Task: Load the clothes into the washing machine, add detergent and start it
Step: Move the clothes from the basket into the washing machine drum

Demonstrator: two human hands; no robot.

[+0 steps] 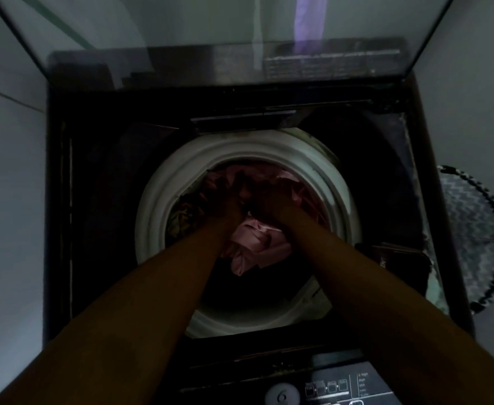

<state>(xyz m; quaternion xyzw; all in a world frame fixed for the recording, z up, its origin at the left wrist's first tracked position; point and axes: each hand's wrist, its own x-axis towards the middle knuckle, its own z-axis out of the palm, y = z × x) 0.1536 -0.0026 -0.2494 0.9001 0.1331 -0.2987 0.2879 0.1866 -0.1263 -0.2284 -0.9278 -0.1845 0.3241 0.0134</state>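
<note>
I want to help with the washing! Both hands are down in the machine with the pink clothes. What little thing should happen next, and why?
Probably press the crumpled pink clothes deeper into the white round drum. Both the left hand and the right hand are already in the pile, which sits bunched up high near the rim. Whether the hands are gripping is too dark to tell.

Both bare forearms reach forward and down from the near edge, angling in toward each other. Left hand [230, 204] and right hand [264, 204] end up just beside one another at the far end, low down. It's too dark to make out how the fingers lie.
</note>
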